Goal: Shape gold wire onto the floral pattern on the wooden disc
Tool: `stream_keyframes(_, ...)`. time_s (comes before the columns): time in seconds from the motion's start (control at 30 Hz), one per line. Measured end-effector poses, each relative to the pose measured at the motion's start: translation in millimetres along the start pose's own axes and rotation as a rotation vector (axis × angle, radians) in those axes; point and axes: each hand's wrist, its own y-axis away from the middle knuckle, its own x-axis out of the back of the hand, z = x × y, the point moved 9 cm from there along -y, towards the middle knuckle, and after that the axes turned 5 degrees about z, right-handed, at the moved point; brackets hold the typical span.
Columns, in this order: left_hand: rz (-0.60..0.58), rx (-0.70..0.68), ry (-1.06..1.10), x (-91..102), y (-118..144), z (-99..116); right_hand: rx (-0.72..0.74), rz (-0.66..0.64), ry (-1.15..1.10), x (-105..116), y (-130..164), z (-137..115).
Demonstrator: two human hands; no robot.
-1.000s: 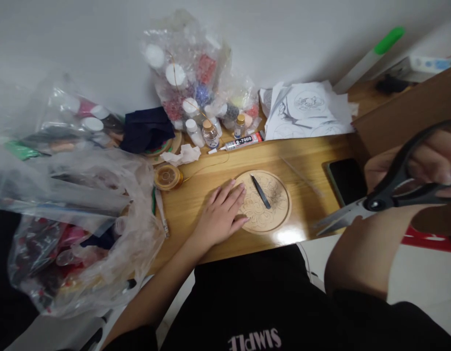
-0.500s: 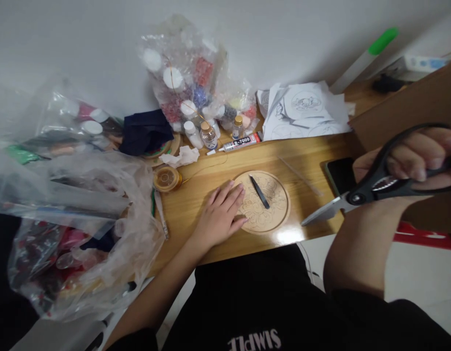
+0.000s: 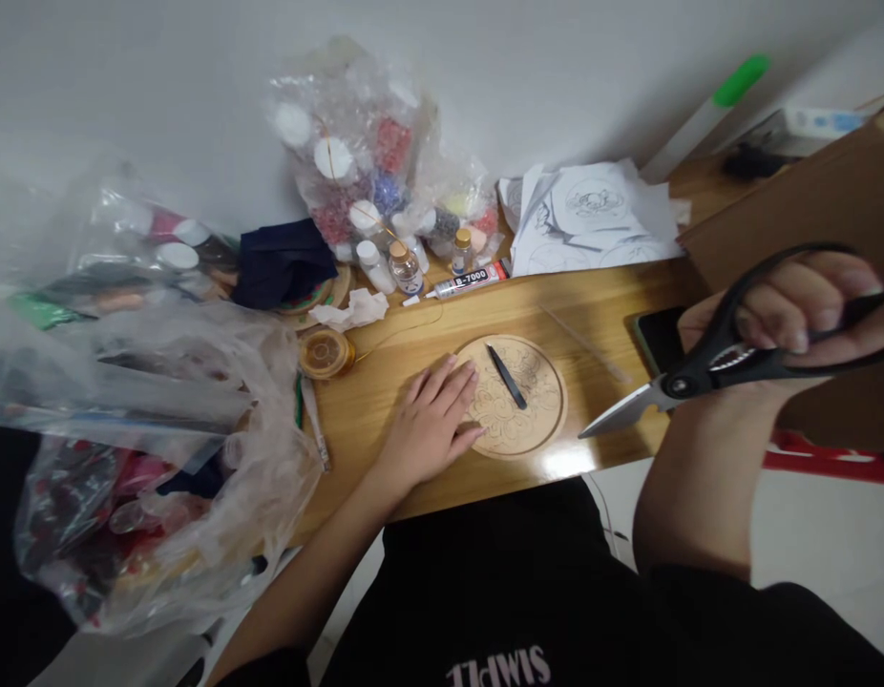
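My left hand (image 3: 433, 417) lies flat with its fingers stretched out, the fingertips resting over the left edge of a round wooden board (image 3: 517, 441). Line patterns mark the board's face. On it lies a pair of black tweezers (image 3: 507, 377), apart from my fingers. My right hand (image 3: 807, 301) is raised at the right and grips black-handled scissors (image 3: 682, 384) by the handle loops. The blades look closed together and point left, toward the board's right side. Behind the right wrist a dark phone (image 3: 657, 341) is partly hidden.
Behind the board are a B-7000 glue tube (image 3: 473, 280), small bottles (image 3: 406, 265), a wire spool (image 3: 326, 353) and drawn sheets (image 3: 592, 215). Plastic bags (image 3: 263, 420) crowd the left. A thin stick (image 3: 585, 343) lies right of the board. A cardboard box (image 3: 807, 210) stands at right.
My right hand has moved slightly left with the scissors, bringing their tip a little closer to the board. My left hand and the tweezers have stayed in place.
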Motion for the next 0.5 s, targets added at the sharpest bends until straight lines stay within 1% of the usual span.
stream_keyframes(0.1,0.015,-0.007,-0.006,0.9,0.3,0.3,0.121,0.117,0.008,3.9,2.7,-8.3)
stream_keyframes(0.17,0.016,-0.010,-0.007,1.0,0.2,0.7,0.152,0.169,0.036,8.5,1.9,-11.8)
stream_keyframes(0.2,0.015,-0.011,-0.007,1.1,0.0,0.8,0.152,0.169,0.059,9.8,0.5,-12.7)
stream_keyframes(0.23,0.016,-0.011,-0.008,1.2,-0.2,0.9,0.152,0.153,0.085,10.4,-1.3,-13.7)
stream_keyframes(0.3,0.023,-0.012,-0.011,2.0,-0.6,1.3,0.124,0.076,0.147,8.6,-5.5,-12.7)
stream_keyframes(0.37,0.032,-0.014,-0.017,2.7,-0.8,1.4,0.083,0.015,0.145,7.4,-7.3,-10.2)
stream_keyframes(0.43,0.036,-0.016,-0.021,3.0,-0.7,1.6,-0.002,-0.040,0.020,2.5,-3.4,-4.7)
stream_keyframes(0.5,0.039,-0.017,-0.024,3.2,-0.5,1.7,-0.138,-0.073,-0.231,-8.3,8.7,3.6)
